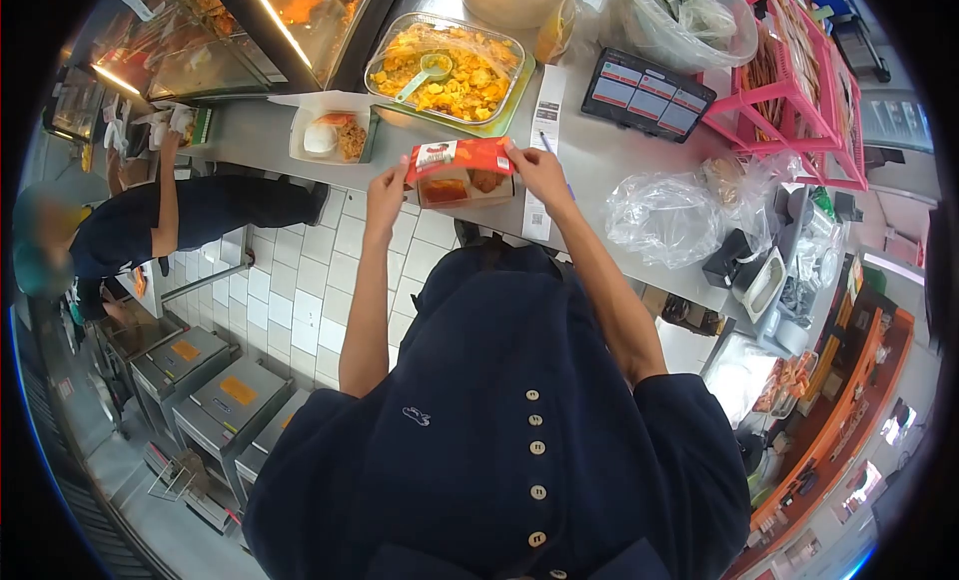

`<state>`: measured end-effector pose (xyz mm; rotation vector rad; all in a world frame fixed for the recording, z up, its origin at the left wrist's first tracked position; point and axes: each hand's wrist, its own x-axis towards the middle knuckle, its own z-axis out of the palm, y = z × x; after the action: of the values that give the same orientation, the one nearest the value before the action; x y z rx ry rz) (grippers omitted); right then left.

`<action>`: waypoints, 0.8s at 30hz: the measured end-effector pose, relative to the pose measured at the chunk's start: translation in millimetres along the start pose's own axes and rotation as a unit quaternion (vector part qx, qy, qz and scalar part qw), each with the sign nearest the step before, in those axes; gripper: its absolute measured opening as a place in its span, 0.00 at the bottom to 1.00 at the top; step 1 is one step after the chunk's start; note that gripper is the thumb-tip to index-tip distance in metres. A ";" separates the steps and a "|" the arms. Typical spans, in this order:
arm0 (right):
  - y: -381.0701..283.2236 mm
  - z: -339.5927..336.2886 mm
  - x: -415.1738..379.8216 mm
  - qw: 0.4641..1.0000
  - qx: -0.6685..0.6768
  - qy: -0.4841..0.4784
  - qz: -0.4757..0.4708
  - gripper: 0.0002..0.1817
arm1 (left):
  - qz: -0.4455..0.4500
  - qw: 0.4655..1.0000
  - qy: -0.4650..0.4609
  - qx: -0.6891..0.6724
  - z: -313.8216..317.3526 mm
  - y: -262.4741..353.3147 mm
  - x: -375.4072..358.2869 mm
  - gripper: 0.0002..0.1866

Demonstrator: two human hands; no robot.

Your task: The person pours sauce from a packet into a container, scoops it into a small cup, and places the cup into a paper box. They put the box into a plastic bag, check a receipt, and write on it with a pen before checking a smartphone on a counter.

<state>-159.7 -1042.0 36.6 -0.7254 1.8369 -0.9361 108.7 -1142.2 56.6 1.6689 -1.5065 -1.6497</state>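
My left hand (385,202) and my right hand (540,175) pinch opposite ends of the red printed lid (470,156) of a cardboard food box. The box (468,203) is at the counter's front edge; brown fried pieces and a reddish item show in it below the lid. Left of it stands an open food box (335,128) with a round white rice portion and brown food. Behind my hands, a large foil tray (521,62) holds yellow food, with a pale green ladle (425,78) resting in it.
A long paper receipt (539,220) and a tablet (647,93) are right of the box, near a pink rack (799,105) and clear plastic bags (664,217). At left, a co-worker (190,205) reaches toward the counter beside a glass display case (315,40).
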 end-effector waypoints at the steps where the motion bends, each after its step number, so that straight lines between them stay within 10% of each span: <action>1: -6.5 -2.7 0.6 0.999 -0.005 -0.008 0.032 0.36 | -0.026 1.000 -0.004 0.002 -4.1 13.2 -5.1 0.33; 11: 17.2 -2.7 -25.9 0.977 0.194 0.016 0.092 0.28 | 0.002 0.987 0.130 -0.093 2.5 -44.7 -1.9 0.41; 15: 22.1 8.8 -44.3 0.947 0.279 -0.085 0.130 0.43 | -0.064 0.991 -0.010 -0.117 12.1 -25.3 -39.2 0.39; 24: -17.4 49.8 -38.3 0.989 0.057 -0.118 0.066 0.34 | -0.088 0.988 0.020 -0.124 -33.8 -40.0 26.1 0.26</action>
<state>-97.4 -1035.9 54.6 -0.6091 1.5909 -0.8253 148.8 -1163.0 19.3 1.7234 -1.1097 -1.7976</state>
